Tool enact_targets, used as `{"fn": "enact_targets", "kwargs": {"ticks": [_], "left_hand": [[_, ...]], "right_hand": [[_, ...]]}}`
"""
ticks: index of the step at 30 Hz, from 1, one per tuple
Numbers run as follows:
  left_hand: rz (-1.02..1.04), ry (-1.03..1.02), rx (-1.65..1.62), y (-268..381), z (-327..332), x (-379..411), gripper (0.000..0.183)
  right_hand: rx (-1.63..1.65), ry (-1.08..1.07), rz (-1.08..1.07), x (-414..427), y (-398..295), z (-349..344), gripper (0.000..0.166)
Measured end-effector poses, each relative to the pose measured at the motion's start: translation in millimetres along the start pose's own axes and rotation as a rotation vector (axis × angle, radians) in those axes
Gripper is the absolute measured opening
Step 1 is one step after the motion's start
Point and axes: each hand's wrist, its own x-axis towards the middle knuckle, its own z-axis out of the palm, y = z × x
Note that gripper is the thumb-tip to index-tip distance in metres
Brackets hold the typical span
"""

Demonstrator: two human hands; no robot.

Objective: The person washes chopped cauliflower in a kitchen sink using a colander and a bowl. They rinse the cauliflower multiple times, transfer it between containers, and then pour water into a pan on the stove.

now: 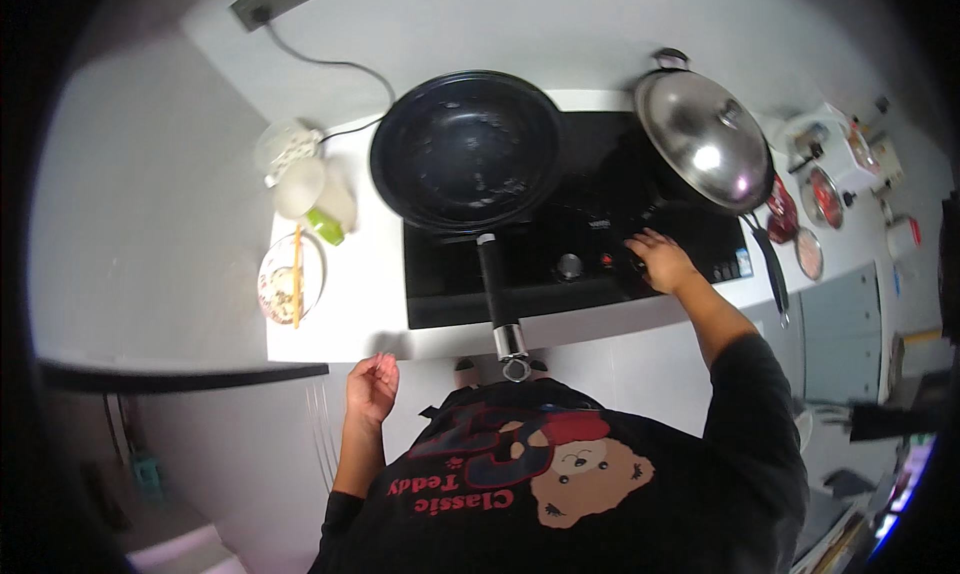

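Note:
A dark wok (pixel 469 150) stands on the left part of a black glass cooktop (pixel 450 296), its black handle (pixel 493 281) pointing towards me over the counter edge. My right hand (pixel 660 260) reaches down to the cooktop's front control area, its fingers at a dark knob that they partly cover. A second round knob (pixel 569 266) shows to its left, with a small red mark between. My left hand (pixel 373 386) hangs just off the counter's front edge, fingers curled loosely, with nothing seen in it. A domed steel lid (pixel 705 140) covers a pan at the right.
Left of the wok are a plate of food (pixel 285 285) with chopsticks (pixel 298 274) across it, a pale jug (pixel 300 190) with a green part and a perforated white container (pixel 289 150). Right of the lidded pan's handle (pixel 769 266) stand bowls of red food (pixel 827 197) and pale food (pixel 809 253).

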Motion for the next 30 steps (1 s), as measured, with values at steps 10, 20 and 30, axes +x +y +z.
{"fn": "enact_targets", "kwargs": {"ticks": [10,20,30], "left_hand": [[0.114,-0.017,0.108,66.4,45.1,40.1,0.018],[0.647,0.037,0.704,138.3,136.8,124.5,0.026],[1.37,-0.167,0.755,105.2,179.7,-7.5,0.034]], "right_hand": [[0.462,0.408,0.126,-23.4,-74.8,-1.2,0.022],[0.466,0.435,0.772,-167.4,-183.1,61.8,0.008],[0.579,0.351,1.472,-371.7,-360.6,120.5,0.014]]}}
